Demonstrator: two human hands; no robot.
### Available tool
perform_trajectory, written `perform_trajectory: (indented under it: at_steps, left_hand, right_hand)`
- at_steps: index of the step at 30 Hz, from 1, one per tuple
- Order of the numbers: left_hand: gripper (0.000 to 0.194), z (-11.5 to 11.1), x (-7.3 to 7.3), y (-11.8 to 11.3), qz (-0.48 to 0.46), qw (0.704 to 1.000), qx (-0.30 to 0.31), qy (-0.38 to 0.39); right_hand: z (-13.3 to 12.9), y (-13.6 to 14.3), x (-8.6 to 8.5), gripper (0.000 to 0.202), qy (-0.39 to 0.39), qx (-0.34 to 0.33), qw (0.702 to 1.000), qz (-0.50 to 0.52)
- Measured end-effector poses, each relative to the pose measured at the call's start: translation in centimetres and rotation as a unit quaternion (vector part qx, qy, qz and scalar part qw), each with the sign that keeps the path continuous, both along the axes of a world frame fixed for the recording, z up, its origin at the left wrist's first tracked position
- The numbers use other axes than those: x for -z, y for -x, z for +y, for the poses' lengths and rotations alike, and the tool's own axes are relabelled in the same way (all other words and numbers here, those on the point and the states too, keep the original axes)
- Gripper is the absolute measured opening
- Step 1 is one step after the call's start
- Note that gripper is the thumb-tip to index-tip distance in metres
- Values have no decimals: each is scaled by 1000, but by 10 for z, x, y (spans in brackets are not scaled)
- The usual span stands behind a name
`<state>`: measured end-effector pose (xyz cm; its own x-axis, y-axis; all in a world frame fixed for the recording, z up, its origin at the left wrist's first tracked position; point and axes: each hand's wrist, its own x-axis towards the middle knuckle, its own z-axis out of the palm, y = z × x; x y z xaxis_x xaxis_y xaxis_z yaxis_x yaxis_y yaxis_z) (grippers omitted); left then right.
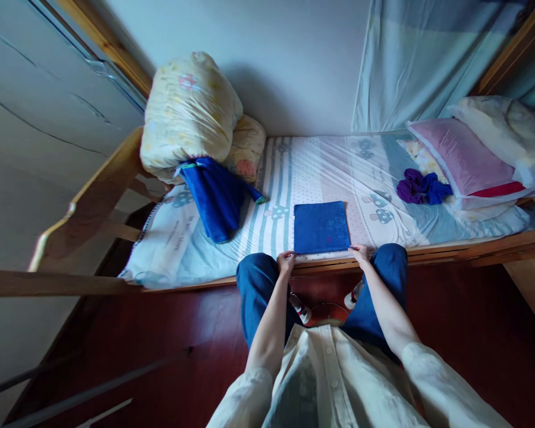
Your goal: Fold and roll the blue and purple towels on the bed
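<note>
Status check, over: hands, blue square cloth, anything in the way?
Left hand, right hand at near corners of blue square cloth. Cloth flat on bed. Nothing on top of it.

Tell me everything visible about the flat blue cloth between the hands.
The blue cloth lies flat on the patterned sheet, near the wooden bed edge. It looks soft, like towel fabric, apparently folded into a rough square. The left hand touches its near left corner, the right hand its near right corner; whether they pinch is unclear.
</note>
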<state>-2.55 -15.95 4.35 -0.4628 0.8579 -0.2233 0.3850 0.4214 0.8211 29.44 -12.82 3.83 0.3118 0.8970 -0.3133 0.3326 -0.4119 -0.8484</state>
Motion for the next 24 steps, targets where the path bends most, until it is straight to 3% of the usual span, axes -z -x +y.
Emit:
perform_trajectory:
  at_steps: [7, 19, 24]
  left_hand:
    - [22, 12, 9, -2, -12, 998, -56, 35]
    - [18, 25, 6, -5, -7, 999, -20, -31]
    - [16, 20, 4, -5, 16, 1000, -5, -5]
  right_hand:
    - [14, 8, 12, 23, -45, -2, 999, -13]
    - [26, 13, 33, 26, -49, -14, 998, -22]
    - [24, 12, 32, 26, -47, -29, 997, -45]
